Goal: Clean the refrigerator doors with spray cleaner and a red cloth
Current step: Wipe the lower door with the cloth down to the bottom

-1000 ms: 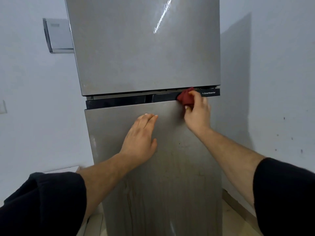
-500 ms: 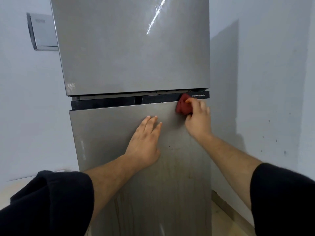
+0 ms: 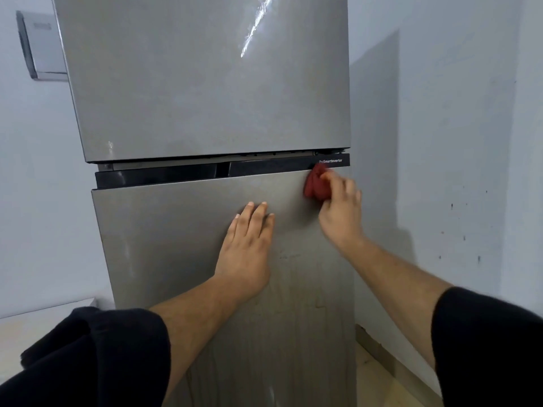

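Under the right hand fingers, red cloth bunched.

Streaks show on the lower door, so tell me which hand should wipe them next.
Right. The right hand grips the red cloth at the top right corner of the lower door; the left hand lies flat on that door, holding nothing.

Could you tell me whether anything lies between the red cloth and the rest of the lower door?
Yes: the left hand lies flat on the lower door, left of and below the red cloth that the right hand grips at the door's upper right corner. Nothing else visible is in the way.
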